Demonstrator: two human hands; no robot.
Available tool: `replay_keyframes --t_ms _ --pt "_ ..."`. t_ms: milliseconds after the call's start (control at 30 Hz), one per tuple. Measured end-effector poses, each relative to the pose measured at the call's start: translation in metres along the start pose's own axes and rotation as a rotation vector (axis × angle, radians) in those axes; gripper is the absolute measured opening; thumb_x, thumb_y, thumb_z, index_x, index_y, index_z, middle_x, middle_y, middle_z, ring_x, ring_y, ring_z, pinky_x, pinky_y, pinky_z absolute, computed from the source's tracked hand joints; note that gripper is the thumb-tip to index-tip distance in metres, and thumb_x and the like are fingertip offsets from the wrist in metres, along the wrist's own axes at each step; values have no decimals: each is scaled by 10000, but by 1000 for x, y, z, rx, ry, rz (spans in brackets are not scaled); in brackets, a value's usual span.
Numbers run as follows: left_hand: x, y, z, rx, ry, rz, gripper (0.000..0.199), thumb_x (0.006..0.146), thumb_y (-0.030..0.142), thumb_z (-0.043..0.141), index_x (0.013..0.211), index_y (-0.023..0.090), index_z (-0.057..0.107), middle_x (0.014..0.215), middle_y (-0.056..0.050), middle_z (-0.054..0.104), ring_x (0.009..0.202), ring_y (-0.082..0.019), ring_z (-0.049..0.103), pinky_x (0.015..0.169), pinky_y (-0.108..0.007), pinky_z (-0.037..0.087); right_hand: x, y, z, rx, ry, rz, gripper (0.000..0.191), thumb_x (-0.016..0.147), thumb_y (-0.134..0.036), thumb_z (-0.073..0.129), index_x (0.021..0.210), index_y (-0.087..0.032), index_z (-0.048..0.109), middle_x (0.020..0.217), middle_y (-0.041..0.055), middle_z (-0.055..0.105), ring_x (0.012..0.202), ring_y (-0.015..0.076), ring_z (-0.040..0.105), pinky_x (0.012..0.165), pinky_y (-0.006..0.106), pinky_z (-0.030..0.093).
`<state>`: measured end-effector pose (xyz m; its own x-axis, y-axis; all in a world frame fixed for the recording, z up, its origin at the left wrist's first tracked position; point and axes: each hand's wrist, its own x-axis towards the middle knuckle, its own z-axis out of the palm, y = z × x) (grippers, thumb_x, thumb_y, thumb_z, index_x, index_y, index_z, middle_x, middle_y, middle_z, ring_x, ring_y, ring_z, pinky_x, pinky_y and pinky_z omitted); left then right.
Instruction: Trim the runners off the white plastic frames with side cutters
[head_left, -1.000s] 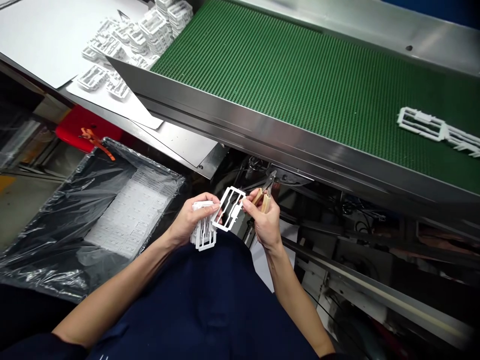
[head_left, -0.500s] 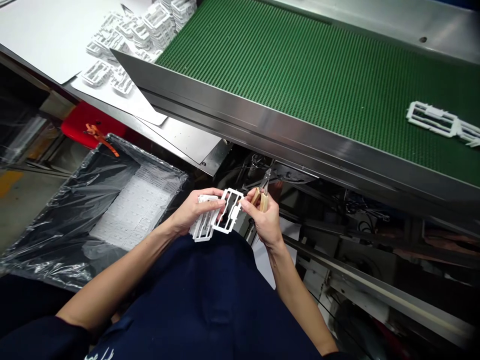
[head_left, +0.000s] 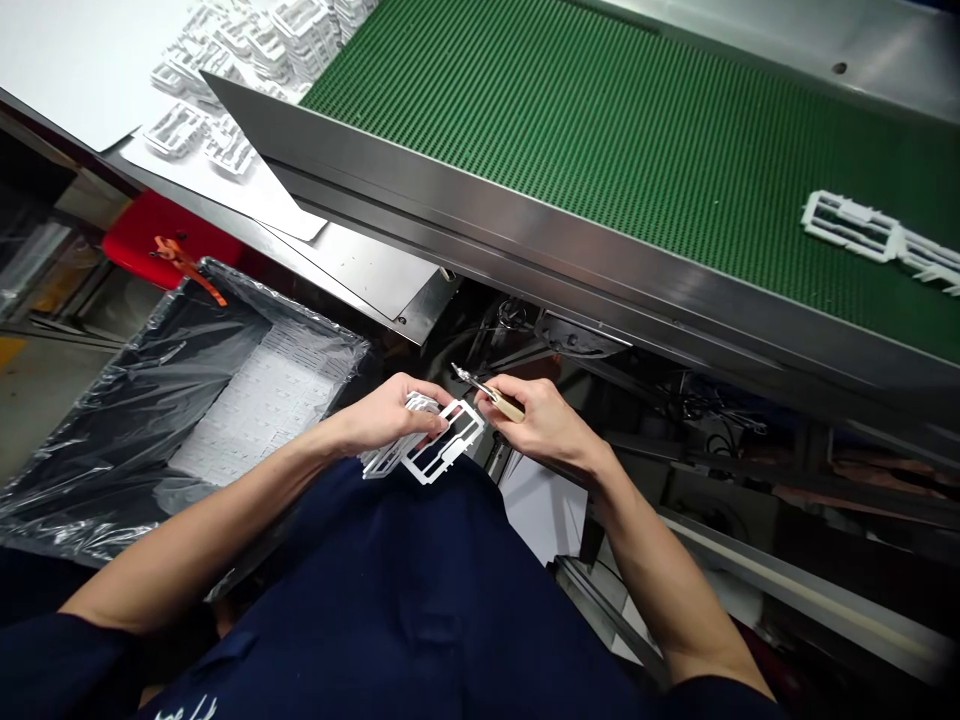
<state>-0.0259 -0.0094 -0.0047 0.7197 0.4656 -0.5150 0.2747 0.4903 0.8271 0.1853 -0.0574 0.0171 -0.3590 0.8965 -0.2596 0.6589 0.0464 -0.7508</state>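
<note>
On the near side of the green belt [head_left: 570,140], the left hand [head_left: 386,413] clamps white frames [head_left: 454,447], count unclear, one fanned out, seemingly freeing its edge; the right hand [head_left: 546,420], apart, grips nippers [head_left: 507,404].

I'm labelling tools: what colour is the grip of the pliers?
The pliers' grip is pale tan where visible, in the head view.

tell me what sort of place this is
Probably a factory workstation: a green conveyor belt with a white openwork part on it, stacks of similar-looking white parts near the belt's end, and a pliers-like tool in the person's right hand.
</note>
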Motion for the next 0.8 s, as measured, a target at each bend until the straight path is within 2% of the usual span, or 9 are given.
replay_keyframes --t_ms 133,233,367,600,800 --pt "1 -1 0 81 -66 11 118 723 147 595 808 106 666 549 19 552 512 -108 466 507 -218 386 6 -1 -6 -74 -179 -8 123 764 -177 500 827 -168 605 639 -38 556 556 69 422 531 195 287" --pt "1 -3 1 80 -86 8 115 720 147 585 794 106 662 554 19 538 516 -111 457 506 -224 378 8 -2 -8 -103 -245 -12 141 735 -143 480 799 -165 604 601 -47 530 530 63 394 506 190 268" --pt "2 -6 3 25 -108 10 144 711 144 580 821 102 663 568 16 539 520 -112 453 504 -225 380 8 -2 -9 -99 -283 -4 166 724 -137 470 810 -162 609 601 -46 533 529 63 394 498 190 259" --pt "3 -7 5 15 -82 -10 39 672 125 579 633 118 575 519 19 528 484 -114 457 472 -224 361 8 -2 -9 -119 -315 -9 108 722 -155 488 754 -152 591 567 -48 492 505 60 357 485 201 232" --pt "6 -8 3 30 -92 2 23 655 119 568 634 119 577 539 15 530 509 -118 461 493 -229 358 9 -1 -8 -134 -305 -17 98 718 -156 498 739 -158 593 553 -46 486 496 62 345 485 211 222"
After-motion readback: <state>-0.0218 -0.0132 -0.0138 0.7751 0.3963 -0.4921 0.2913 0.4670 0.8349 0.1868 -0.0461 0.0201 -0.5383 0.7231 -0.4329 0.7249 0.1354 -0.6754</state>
